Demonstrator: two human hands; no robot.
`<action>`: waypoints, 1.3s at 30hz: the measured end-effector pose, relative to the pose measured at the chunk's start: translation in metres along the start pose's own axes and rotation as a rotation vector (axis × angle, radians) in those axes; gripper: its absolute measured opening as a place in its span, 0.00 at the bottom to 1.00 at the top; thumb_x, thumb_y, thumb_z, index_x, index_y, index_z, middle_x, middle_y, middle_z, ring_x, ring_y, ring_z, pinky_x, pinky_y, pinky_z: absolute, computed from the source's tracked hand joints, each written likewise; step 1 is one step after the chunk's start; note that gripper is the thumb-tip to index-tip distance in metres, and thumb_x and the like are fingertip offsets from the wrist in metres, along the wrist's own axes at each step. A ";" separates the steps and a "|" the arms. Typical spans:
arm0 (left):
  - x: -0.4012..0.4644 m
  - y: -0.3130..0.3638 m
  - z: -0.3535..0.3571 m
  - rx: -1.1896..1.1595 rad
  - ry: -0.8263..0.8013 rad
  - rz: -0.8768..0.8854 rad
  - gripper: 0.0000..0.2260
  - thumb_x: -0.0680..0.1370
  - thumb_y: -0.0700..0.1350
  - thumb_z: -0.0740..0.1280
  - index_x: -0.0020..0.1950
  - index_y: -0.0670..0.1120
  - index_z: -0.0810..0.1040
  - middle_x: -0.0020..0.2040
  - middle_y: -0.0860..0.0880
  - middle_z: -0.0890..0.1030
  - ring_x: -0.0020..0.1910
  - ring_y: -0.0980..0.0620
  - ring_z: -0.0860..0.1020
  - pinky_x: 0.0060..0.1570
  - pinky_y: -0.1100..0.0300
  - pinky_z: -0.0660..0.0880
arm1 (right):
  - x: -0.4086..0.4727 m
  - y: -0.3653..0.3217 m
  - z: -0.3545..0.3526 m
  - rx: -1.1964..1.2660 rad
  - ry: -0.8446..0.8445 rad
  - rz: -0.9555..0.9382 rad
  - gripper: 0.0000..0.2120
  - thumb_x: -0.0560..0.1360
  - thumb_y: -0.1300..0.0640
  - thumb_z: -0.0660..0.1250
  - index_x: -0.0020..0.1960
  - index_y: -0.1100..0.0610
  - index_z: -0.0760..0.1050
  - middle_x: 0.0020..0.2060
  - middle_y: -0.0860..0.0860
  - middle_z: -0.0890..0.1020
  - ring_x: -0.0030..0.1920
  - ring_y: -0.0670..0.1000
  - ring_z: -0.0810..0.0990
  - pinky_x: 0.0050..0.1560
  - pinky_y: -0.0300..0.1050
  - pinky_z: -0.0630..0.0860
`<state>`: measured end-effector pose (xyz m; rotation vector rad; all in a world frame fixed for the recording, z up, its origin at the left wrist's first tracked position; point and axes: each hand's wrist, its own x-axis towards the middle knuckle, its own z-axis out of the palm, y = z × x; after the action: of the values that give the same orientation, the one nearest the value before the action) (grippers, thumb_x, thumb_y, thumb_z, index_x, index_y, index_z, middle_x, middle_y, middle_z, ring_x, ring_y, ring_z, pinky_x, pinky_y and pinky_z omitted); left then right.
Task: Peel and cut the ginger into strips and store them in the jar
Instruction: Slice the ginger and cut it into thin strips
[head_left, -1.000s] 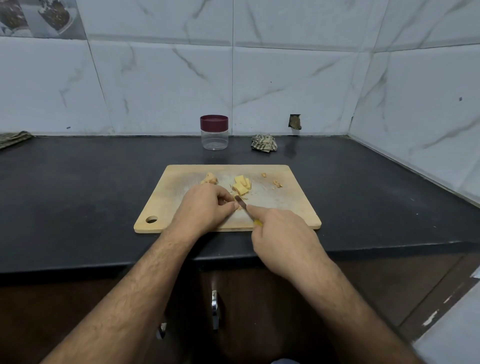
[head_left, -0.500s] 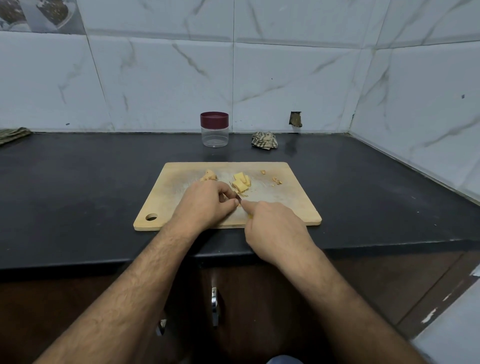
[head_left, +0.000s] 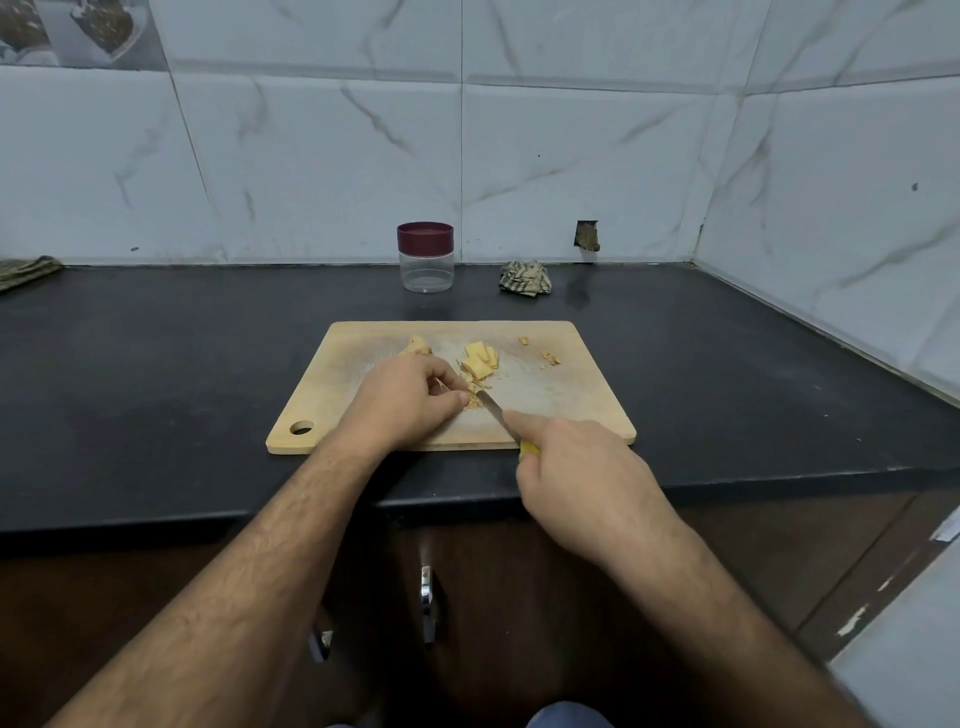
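Observation:
A wooden cutting board (head_left: 571, 410) lies on the black counter. My left hand (head_left: 405, 400) rests on the board with fingers curled, pinching a small ginger piece (head_left: 471, 400) at its fingertips. My right hand (head_left: 576, 467) grips a yellow-handled knife (head_left: 493, 410), index finger along the blade, whose tip meets that piece. Pale yellow ginger slices (head_left: 480, 361) are piled just beyond. Another ginger chunk (head_left: 418, 345) lies behind my left hand. A clear jar (head_left: 426, 260) with a maroon lid stands shut near the wall.
Small peel scraps (head_left: 548, 357) lie on the board's right part. A crumpled cloth (head_left: 525, 279) sits right of the jar, and a folded cloth (head_left: 26, 270) at the far left. Tiled walls close the back and right. Cabinet handles (head_left: 426, 597) hang below the counter edge.
My right hand has drawn back toward me and to the right, showing more of the knife blade. My left hand stays in place on the ginger.

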<state>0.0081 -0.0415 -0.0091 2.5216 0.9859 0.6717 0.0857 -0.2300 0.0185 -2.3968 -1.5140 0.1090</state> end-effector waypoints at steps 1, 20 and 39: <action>0.000 0.000 0.000 -0.003 -0.005 -0.008 0.02 0.76 0.49 0.70 0.45 0.55 0.82 0.35 0.57 0.75 0.36 0.58 0.72 0.32 0.65 0.64 | 0.000 0.000 0.000 0.012 0.013 0.006 0.22 0.81 0.57 0.54 0.72 0.42 0.65 0.51 0.48 0.78 0.48 0.50 0.76 0.42 0.47 0.77; 0.012 0.002 -0.003 -0.100 -0.071 -0.149 0.05 0.73 0.45 0.70 0.37 0.47 0.81 0.38 0.53 0.82 0.43 0.51 0.80 0.48 0.55 0.77 | 0.023 -0.016 0.009 0.020 0.001 0.011 0.22 0.78 0.60 0.57 0.69 0.45 0.69 0.46 0.49 0.73 0.46 0.52 0.71 0.43 0.46 0.70; 0.025 0.014 -0.016 -0.101 -0.238 -0.249 0.04 0.72 0.44 0.75 0.40 0.48 0.82 0.42 0.50 0.82 0.40 0.54 0.75 0.40 0.61 0.71 | 0.029 -0.015 0.011 -0.051 -0.045 0.023 0.26 0.79 0.61 0.57 0.74 0.42 0.63 0.56 0.52 0.78 0.54 0.53 0.76 0.45 0.47 0.73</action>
<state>0.0231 -0.0318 0.0178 2.2750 1.1213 0.3303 0.0830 -0.1963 0.0154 -2.4678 -1.5269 0.1324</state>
